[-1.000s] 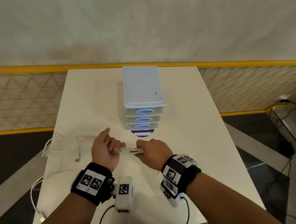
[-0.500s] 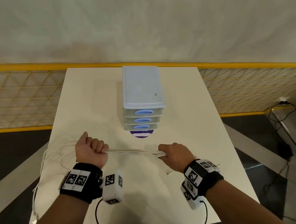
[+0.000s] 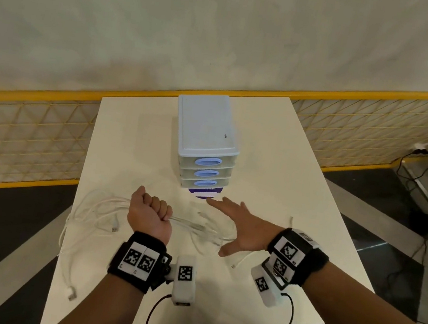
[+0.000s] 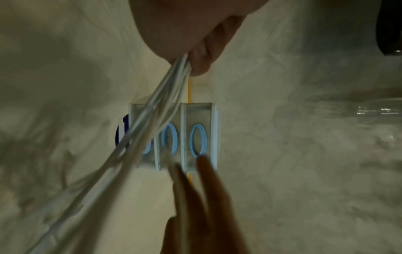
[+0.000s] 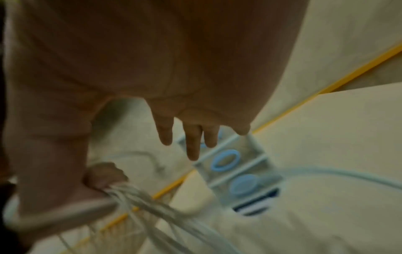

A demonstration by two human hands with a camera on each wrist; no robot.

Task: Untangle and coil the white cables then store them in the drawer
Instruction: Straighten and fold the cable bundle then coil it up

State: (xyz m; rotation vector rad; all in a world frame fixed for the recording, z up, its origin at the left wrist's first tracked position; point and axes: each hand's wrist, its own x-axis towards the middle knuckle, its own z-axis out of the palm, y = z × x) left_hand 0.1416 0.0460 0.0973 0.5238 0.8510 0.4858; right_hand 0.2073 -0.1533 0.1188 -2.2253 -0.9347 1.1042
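Note:
Several white cables (image 3: 193, 227) lie in loose loops across the near part of the white table (image 3: 274, 169). My left hand (image 3: 150, 214) is a fist that grips a bundle of them; the left wrist view shows the strands (image 4: 165, 96) running out from under its fingers. My right hand (image 3: 237, 226) hovers flat over the cables with straight, spread fingers and holds nothing; its fingers (image 5: 193, 142) point towards the drawer unit. The pale blue drawer unit (image 3: 205, 133) stands mid-table with three shut drawers and blue oval handles (image 3: 208, 161).
A cable end with a USB plug (image 3: 114, 229) lies left of my left hand, and another plug (image 3: 72, 294) hangs off the table's left edge. A dark blue and white label (image 3: 204, 192) lies at the foot of the unit. A yellow mesh railing (image 3: 20, 136) runs behind the table.
My right hand has let go of the bundle it was pulling taut and opened flat above it. The stretched cables have gone slack on the table. My left hand moved right, still gripping.

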